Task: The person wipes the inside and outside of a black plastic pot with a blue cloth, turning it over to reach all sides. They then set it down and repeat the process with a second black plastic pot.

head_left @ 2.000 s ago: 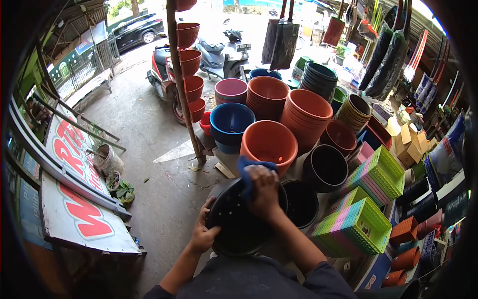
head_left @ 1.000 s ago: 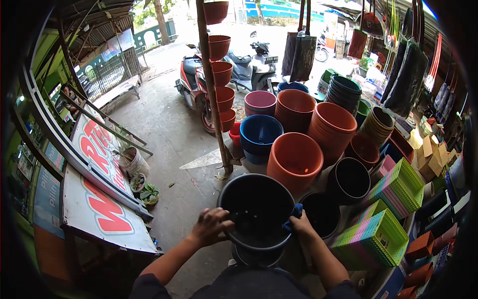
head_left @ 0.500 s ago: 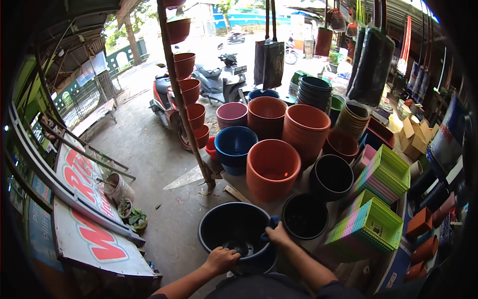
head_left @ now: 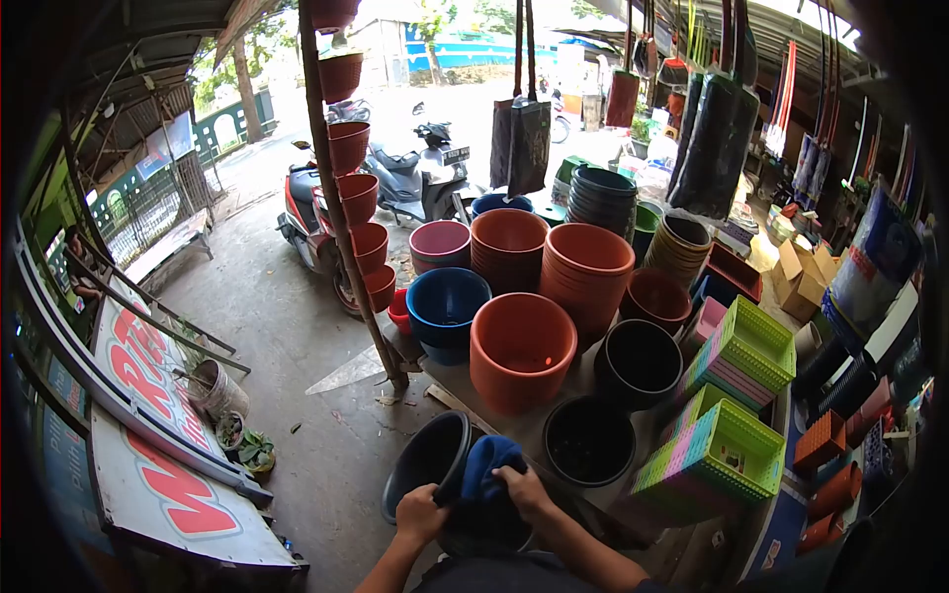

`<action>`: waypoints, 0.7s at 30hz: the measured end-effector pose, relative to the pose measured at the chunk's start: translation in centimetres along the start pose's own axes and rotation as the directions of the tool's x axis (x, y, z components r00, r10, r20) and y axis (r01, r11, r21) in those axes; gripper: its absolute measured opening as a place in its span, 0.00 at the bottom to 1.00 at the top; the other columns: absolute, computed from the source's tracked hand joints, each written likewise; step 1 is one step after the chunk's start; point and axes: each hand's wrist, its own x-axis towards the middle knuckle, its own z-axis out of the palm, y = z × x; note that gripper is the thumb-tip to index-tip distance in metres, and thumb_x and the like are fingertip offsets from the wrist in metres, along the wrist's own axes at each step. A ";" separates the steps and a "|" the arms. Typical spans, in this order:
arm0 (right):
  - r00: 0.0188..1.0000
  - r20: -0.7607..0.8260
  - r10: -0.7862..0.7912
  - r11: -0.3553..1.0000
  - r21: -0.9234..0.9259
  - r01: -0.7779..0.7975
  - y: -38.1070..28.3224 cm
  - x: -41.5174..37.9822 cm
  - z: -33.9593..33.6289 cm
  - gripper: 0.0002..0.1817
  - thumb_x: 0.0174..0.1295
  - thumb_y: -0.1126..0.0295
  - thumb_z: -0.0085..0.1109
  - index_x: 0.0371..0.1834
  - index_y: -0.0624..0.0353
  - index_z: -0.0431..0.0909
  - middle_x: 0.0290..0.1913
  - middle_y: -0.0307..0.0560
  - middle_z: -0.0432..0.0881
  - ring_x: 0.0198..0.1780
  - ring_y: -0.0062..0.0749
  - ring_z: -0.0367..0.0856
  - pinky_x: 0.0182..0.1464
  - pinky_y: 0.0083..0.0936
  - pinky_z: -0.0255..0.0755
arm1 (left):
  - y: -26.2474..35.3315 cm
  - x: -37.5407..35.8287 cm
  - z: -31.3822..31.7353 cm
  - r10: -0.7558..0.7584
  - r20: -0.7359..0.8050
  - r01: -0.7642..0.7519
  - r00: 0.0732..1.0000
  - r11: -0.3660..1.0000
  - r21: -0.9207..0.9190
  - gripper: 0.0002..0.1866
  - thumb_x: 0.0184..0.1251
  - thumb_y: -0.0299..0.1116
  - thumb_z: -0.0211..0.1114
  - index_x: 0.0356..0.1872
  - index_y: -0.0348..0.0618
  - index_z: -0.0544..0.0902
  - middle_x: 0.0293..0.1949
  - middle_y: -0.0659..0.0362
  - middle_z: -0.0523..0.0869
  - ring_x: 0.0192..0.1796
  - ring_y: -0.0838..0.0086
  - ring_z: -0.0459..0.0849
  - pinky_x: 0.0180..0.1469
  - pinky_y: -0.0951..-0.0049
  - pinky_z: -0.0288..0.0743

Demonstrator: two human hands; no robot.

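A large black plastic pot [head_left: 435, 460] stands tilted in front of me, its opening turned toward the left. My left hand [head_left: 421, 514] is closed around the near part of its rim. In my right hand [head_left: 528, 492], fingers closed, is a bunched blue cloth [head_left: 488, 465], which lies against the pot's right side. Part of the pot's lower body is hidden behind my hands and the cloth. A smaller round black pot [head_left: 590, 442] stands to the right of my right hand.
Beyond stand orange pots [head_left: 522, 351], a blue pot [head_left: 448, 308] and another black pot [head_left: 639, 364]. Green baskets [head_left: 733, 455] are stacked at right. A wooden pole [head_left: 346, 217] carries hanging pots. A signboard [head_left: 183, 474] is at left; motorbikes [head_left: 420, 183] are parked behind.
The black pot has tipped from upright to tilted, its opening now leftward. The cloth in my right hand has moved left, from the inner rim to the pot's outer side.
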 end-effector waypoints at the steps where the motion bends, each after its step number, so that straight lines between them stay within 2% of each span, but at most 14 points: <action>1: 0.981 0.072 -0.178 0.983 -0.036 0.181 -0.4 -0.2 -0.6 0.20 0.63 0.66 0.59 0.56 0.63 0.74 0.41 0.43 0.81 0.42 0.29 0.79 0.51 0.28 0.75 | -0.3 0.0 -0.3 -0.086 0.060 0.095 0.994 0.984 -0.152 0.17 0.57 0.43 0.71 0.38 0.40 0.84 0.33 0.52 0.87 0.31 0.58 0.87 0.34 0.61 0.79; 2: 0.948 0.140 -0.287 0.898 -0.305 0.317 -1.1 -0.9 -1.4 0.27 0.61 0.67 0.58 0.64 0.63 0.70 0.51 0.50 0.81 0.53 0.38 0.80 0.60 0.34 0.72 | -0.5 0.1 -0.5 -0.158 0.132 0.191 0.979 0.936 -0.295 0.20 0.59 0.47 0.72 0.40 0.39 0.84 0.34 0.53 0.88 0.31 0.62 0.88 0.34 0.63 0.78; 3: 0.947 0.146 -0.288 0.895 -0.312 0.320 -2.2 -1.7 -1.0 0.27 0.61 0.67 0.58 0.64 0.63 0.70 0.51 0.50 0.81 0.53 0.38 0.80 0.60 0.34 0.72 | -0.8 0.1 -0.3 -0.163 0.125 0.194 0.979 0.934 -0.301 0.20 0.59 0.47 0.72 0.40 0.39 0.84 0.34 0.53 0.88 0.31 0.62 0.88 0.34 0.63 0.78; 4: 0.793 0.311 -0.524 0.546 -0.592 0.593 -3.3 -2.4 -0.6 0.31 0.60 0.65 0.58 0.68 0.63 0.66 0.60 0.53 0.75 0.62 0.42 0.74 0.66 0.38 0.66 | -1.0 0.0 0.1 -0.239 0.166 0.291 0.957 0.823 -0.488 0.22 0.62 0.50 0.70 0.40 0.37 0.84 0.33 0.56 0.88 0.31 0.69 0.86 0.35 0.67 0.77; 5: 0.575 0.540 -0.615 0.048 -0.702 0.711 -3.9 -2.9 -0.4 0.36 0.59 0.63 0.59 0.72 0.62 0.62 0.70 0.56 0.70 0.71 0.46 0.68 0.72 0.41 0.60 | -1.1 0.0 0.4 -0.300 0.222 0.370 0.928 0.666 -0.647 0.24 0.66 0.52 0.68 0.40 0.36 0.84 0.33 0.59 0.87 0.31 0.76 0.84 0.35 0.71 0.76; 6: 0.571 0.546 -0.613 0.041 -0.700 0.713 -3.8 -3.3 0.0 0.36 0.59 0.63 0.59 0.72 0.62 0.62 0.70 0.56 0.70 0.71 0.46 0.68 0.72 0.41 0.60 | -0.9 0.2 0.3 -0.302 0.216 0.368 0.928 0.664 -0.652 0.24 0.66 0.52 0.68 0.40 0.36 0.84 0.33 0.59 0.87 0.31 0.76 0.84 0.35 0.71 0.76; 8: 0.502 0.817 -0.285 -0.423 -0.577 0.699 -2.5 -3.9 1.3 0.40 0.60 0.55 0.59 0.76 0.55 0.59 0.78 0.57 0.55 0.79 0.47 0.53 0.77 0.44 0.48 | -0.2 0.3 0.1 -0.301 0.253 0.298 0.920 0.115 -0.948 0.22 0.70 0.49 0.66 0.38 0.34 0.83 0.33 0.63 0.85 0.35 0.84 0.79 0.37 0.77 0.75; 9: 0.499 0.819 -0.282 -0.427 -0.574 0.699 -1.8 -4.3 1.7 0.40 0.60 0.55 0.59 0.76 0.55 0.59 0.78 0.57 0.55 0.79 0.47 0.53 0.77 0.44 0.48 | -0.3 0.3 0.2 -0.302 0.249 0.294 0.920 0.113 -0.949 0.22 0.70 0.49 0.66 0.38 0.34 0.83 0.33 0.63 0.85 0.35 0.84 0.79 0.37 0.77 0.75; 11: 0.518 0.850 -0.091 -0.464 -0.497 0.734 -0.5 -4.9 2.2 0.43 0.60 0.47 0.57 0.77 0.51 0.56 0.81 0.47 0.49 0.81 0.40 0.45 0.79 0.42 0.41 | -0.6 0.5 0.5 -0.296 0.198 0.224 0.935 0.058 -0.973 0.18 0.72 0.44 0.65 0.39 0.35 0.83 0.34 0.64 0.84 0.35 0.84 0.78 0.38 0.81 0.74; 12: 0.484 0.866 -0.127 -0.458 -0.484 0.745 -0.3 -4.5 2.0 0.44 0.57 0.43 0.56 0.76 0.49 0.59 0.80 0.48 0.53 0.81 0.39 0.45 0.79 0.41 0.38 | -0.2 0.7 0.0 -0.294 0.192 0.217 0.936 0.057 -0.974 0.18 0.72 0.44 0.65 0.39 0.35 0.83 0.34 0.64 0.84 0.35 0.84 0.78 0.38 0.81 0.74; 14: 0.476 0.872 -0.113 -0.477 -0.468 0.744 -0.7 -3.7 1.9 0.43 0.57 0.44 0.56 0.76 0.50 0.60 0.79 0.48 0.54 0.81 0.39 0.46 0.79 0.42 0.38 | 1.1 0.8 -1.6 -0.228 0.122 0.199 0.966 0.355 -0.914 0.17 0.71 0.43 0.66 0.40 0.34 0.83 0.34 0.64 0.84 0.35 0.85 0.78 0.38 0.81 0.74; 16: 0.465 0.880 -0.093 -0.489 -0.447 0.748 -1.0 -3.1 1.9 0.42 0.57 0.45 0.56 0.75 0.50 0.61 0.79 0.48 0.55 0.81 0.38 0.46 0.79 0.42 0.39 | 0.9 1.0 -2.7 -0.199 0.152 0.217 0.968 0.364 -0.906 0.17 0.71 0.42 0.66 0.40 0.34 0.83 0.34 0.64 0.85 0.34 0.85 0.79 0.38 0.81 0.75; 19: 0.382 0.900 -0.212 -0.459 -0.437 0.774 -2.6 -2.6 2.6 0.42 0.54 0.48 0.59 0.73 0.52 0.63 0.77 0.51 0.58 0.81 0.42 0.47 0.79 0.44 0.41 | 0.5 1.6 -4.5 -0.142 0.202 0.240 0.969 0.353 -0.904 0.18 0.72 0.43 0.65 0.42 0.33 0.83 0.32 0.64 0.85 0.32 0.84 0.79 0.34 0.81 0.75; 21: 0.524 0.804 -0.282 -0.370 -0.595 0.714 -5.3 -2.5 3.8 0.43 0.52 0.49 0.60 0.73 0.52 0.64 0.76 0.51 0.61 0.80 0.44 0.50 0.78 0.44 0.44 | 0.7 2.2 -6.3 -0.116 0.218 0.245 0.969 0.334 -0.910 0.19 0.72 0.44 0.64 0.42 0.33 0.83 0.31 0.64 0.84 0.29 0.84 0.79 0.30 0.80 0.74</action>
